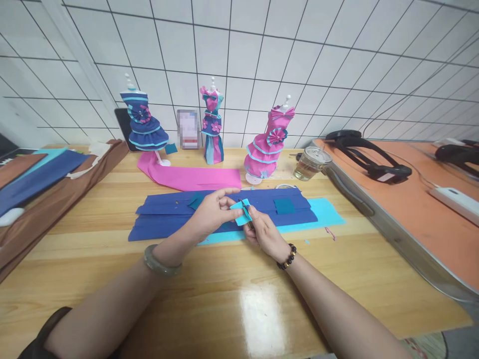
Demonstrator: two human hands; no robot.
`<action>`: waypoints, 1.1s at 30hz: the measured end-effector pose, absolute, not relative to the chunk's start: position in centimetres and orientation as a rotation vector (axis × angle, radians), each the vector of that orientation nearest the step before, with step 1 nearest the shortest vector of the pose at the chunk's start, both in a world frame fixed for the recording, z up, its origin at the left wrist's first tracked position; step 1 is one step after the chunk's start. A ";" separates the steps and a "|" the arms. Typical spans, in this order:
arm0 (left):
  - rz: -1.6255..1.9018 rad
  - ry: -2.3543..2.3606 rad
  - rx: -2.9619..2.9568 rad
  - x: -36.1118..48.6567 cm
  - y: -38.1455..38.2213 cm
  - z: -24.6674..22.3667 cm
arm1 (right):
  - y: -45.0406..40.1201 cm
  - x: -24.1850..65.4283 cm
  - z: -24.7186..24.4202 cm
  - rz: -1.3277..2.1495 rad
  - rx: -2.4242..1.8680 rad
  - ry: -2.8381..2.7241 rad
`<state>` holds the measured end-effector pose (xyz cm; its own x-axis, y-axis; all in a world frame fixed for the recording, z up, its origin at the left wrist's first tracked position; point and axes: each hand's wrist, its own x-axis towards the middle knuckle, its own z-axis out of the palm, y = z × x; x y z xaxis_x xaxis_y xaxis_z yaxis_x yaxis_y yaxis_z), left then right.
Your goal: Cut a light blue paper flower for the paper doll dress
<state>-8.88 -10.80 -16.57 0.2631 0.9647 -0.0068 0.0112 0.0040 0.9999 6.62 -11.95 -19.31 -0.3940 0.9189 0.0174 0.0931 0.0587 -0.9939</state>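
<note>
Between the thumb and fingers of my left hand is a small light-blue piece of crepe paper. My right hand is closed around small scissors, whose dark blades lie across that piece; their handles are mostly hidden in my fingers. Both hands are above dark-blue crepe paper strips, which lie over a light-blue sheet. One teal square rests on the strips to the right, and another teal piece is partly behind my left hand.
Three mini mannequins in paper dresses, one blue, one multicoloured and one pink, stand along the wall. Near them are a pink strip, a phone and a lidded glass. Black headgear lies on the orange surface.
</note>
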 end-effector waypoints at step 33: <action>0.997 0.987 1.277 -8.5 -11.0 -16.3 | -11.9 6.7 -19.5 1.440 -1.022 -1.548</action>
<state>-8.55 -11.01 -16.30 0.2775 0.9604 -0.0258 -0.0354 0.0371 0.9987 6.65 -11.91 -19.55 -0.3790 0.9253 0.0157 0.0508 0.0378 -0.9980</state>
